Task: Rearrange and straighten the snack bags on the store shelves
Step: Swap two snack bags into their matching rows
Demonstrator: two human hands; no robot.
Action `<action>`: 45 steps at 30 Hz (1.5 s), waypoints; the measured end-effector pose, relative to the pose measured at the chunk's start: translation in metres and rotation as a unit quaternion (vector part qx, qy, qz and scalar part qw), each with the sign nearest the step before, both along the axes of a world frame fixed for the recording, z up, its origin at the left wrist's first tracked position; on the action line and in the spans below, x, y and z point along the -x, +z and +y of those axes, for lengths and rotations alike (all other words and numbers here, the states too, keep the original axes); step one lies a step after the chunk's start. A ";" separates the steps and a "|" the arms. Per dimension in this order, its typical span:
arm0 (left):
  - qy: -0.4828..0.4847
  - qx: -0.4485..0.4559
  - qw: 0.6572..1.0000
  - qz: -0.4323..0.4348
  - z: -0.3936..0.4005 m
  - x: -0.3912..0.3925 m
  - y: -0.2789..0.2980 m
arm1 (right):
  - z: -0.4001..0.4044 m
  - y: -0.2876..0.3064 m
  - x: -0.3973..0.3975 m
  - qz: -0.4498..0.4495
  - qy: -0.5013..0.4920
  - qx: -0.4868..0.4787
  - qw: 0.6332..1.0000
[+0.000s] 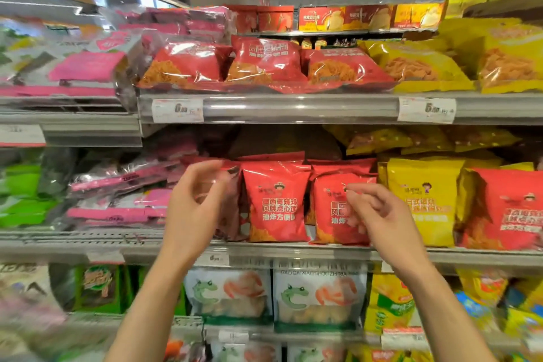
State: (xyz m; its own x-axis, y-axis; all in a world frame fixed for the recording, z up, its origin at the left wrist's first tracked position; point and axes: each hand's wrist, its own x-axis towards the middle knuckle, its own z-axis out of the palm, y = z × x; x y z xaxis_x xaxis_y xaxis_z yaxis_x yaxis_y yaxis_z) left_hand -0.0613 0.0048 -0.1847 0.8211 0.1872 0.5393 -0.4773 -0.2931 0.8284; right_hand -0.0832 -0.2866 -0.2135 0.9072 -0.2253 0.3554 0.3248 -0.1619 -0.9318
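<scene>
Store aisle, metal shelves (299, 109) packed with snack bags. Middle shelf: upright red noodle-snack bags (274, 203) in a row, yellow bags (423, 200) to their right, pink packs (123, 200) stacked flat on the left. Left hand (195, 203) is raised at the leftmost red bag (232, 200), fingers curled; blurred, grip cannot be told. Right hand (379, 211) hovers before another red bag (335, 209), fingers loosely curled, holding nothing.

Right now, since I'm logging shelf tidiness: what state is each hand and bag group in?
left hand: fingers curled, at the leftmost red bag; blurred, grip unclear
right hand: fingers loosely curled, in front of a red bag, holding nothing visible
middle-shelf red bags: upright, facing out
top-shelf red bags: lying tilted back
pink bags: stacked flat, uneven
misplaced red bag: upright among yellow bags
</scene>
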 end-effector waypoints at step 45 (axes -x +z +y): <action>-0.037 -0.012 0.992 0.118 0.113 -0.051 -0.080 | 0.104 -0.063 -0.051 0.167 -0.102 0.107 0.975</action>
State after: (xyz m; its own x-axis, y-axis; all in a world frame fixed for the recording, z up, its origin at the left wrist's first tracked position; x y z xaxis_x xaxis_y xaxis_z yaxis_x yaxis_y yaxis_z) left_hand -0.0100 0.1179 -0.2643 0.9364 0.1100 0.3333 -0.2914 -0.2856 0.9130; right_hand -0.0322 -0.1828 -0.2762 0.9240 -0.3671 0.1072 -0.0497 -0.3932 -0.9181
